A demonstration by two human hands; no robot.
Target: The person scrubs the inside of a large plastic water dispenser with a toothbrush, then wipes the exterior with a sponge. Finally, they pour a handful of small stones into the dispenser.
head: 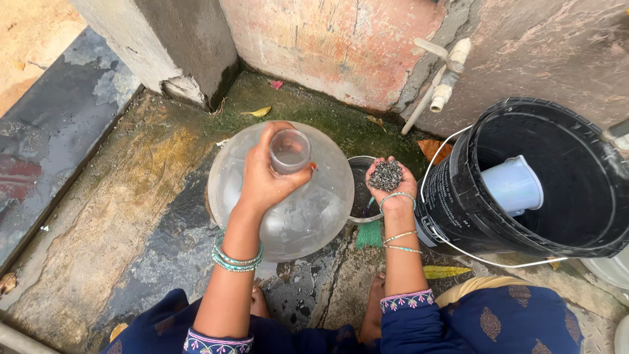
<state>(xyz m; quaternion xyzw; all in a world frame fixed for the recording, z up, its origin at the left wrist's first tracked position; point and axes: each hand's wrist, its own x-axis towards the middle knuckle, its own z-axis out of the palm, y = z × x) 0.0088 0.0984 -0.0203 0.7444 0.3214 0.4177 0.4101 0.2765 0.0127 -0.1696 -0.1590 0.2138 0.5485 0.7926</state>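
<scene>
We grip the neck of the big clear water jar (288, 196) with our left hand (265, 177), fingers wrapped tight around it; the jar lies tilted on the wet concrete floor (124, 216), near the mossy wall corner. Our right hand (391, 183) is cupped open, palm up, cradling a wad of grey steel scrubber (386, 174) above a small metal bowl (359, 190). At right stands a black bucket (458, 196) holding a pale blue mug (514, 185)
</scene>
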